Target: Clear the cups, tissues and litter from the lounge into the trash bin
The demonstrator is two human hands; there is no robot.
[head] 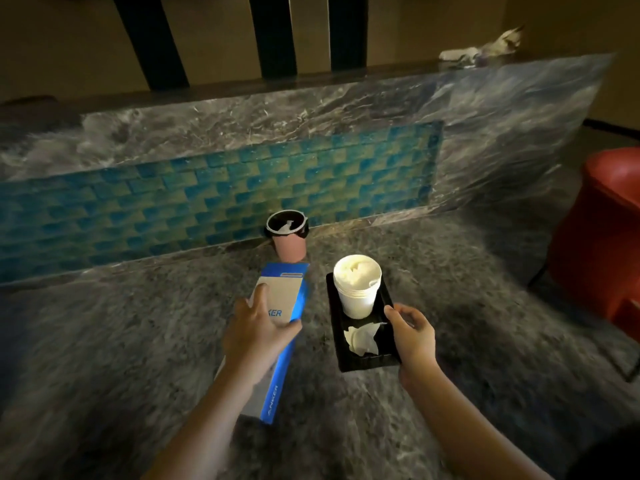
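Note:
My left hand [258, 329] grips a long blue and white box [287, 292], held out in front of me over the floor. My right hand [414, 336] holds the right edge of a black tray [336, 327]. On the tray stands a white cup [357, 287] stuffed with crumpled tissue, and a crumpled tissue [362, 337] lies at its near end. Ahead on the floor, against the tiled wall, stands a small pink trash bin [289, 239] with a black liner and white litter inside.
A low marble wall [311, 109] with a blue tiled panel [207, 195] runs across ahead. White litter [485, 46] lies on its top ledge at the far right. A red chair [602, 237] stands to the right. The floor is grey marble.

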